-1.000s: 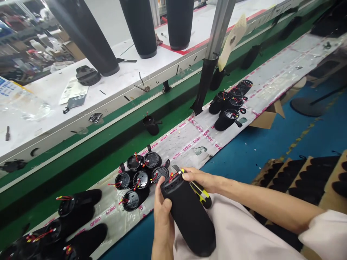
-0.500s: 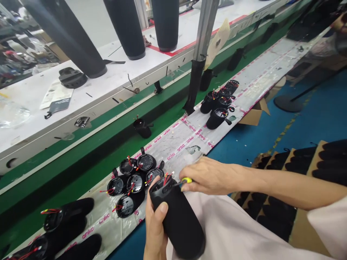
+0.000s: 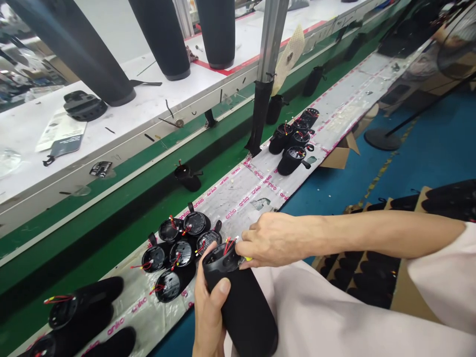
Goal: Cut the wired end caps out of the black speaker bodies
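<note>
Steadying the black cylinder at a tilt in front of our pale clothing, we are working at its open rim. Our left hand is gripping its side below the rim, while our right hand is curling closed at the rim's far corner, around what we are judging to be a yellow tool (only a sliver is showing, so we cannot tell what its tip is doing). Red wires are sticking up beside the right fingers. We are taking this as a step of prying or trimming there. The next move is calling, we are thinking, for a firm left hold, small wrist pressure and sparing the wires. Other cylinders are standing just beyond on the covered strip.
</note>
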`<state>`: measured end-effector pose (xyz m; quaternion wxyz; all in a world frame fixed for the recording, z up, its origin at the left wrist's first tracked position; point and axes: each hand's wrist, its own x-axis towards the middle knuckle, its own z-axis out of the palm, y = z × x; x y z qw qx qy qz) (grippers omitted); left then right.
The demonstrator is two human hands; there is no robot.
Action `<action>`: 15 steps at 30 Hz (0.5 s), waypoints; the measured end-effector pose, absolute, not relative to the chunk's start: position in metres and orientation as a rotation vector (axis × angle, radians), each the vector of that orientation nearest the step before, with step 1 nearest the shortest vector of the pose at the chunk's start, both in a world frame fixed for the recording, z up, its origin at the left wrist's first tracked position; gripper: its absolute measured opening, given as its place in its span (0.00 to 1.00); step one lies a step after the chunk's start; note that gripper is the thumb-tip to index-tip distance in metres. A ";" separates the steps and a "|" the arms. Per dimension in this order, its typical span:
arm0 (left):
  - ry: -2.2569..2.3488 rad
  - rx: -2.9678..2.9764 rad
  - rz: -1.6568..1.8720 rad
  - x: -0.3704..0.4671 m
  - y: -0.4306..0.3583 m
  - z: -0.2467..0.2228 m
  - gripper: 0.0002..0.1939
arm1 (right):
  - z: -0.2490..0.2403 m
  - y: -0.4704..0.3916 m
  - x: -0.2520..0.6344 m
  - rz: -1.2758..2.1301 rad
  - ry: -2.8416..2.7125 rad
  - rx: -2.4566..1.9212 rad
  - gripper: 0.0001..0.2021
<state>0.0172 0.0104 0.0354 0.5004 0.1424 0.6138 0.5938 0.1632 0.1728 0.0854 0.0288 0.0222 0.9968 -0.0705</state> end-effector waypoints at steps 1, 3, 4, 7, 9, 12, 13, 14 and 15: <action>1.489 0.348 1.432 0.017 0.011 0.035 0.48 | 0.085 0.173 0.163 -0.219 3.082 0.075 0.19; 1.493 0.356 1.428 0.018 0.011 0.035 0.48 | 0.085 0.174 0.163 -0.225 3.087 0.080 0.19; 1.493 0.360 1.429 0.018 0.012 0.035 0.48 | 0.085 0.175 0.163 -0.231 3.082 0.078 0.19; 1.527 0.383 1.420 0.017 0.011 0.032 0.48 | 0.087 0.176 0.163 -0.241 3.054 0.055 0.18; 1.588 0.418 1.401 0.016 0.010 0.030 0.48 | 0.089 0.175 0.164 -0.238 3.048 0.058 0.18; 1.673 0.470 1.368 0.015 0.006 0.029 0.47 | 0.090 0.173 0.166 -0.252 3.050 0.078 0.17; 1.688 0.482 1.358 0.015 0.005 0.029 0.47 | 0.091 0.173 0.166 -0.258 3.045 0.081 0.16; 1.697 0.492 1.347 0.015 0.003 0.028 0.46 | 0.091 0.172 0.166 -0.260 3.038 0.077 0.16; 1.707 0.499 1.336 0.015 0.002 0.028 0.45 | 0.091 0.172 0.166 -0.259 3.032 0.067 0.16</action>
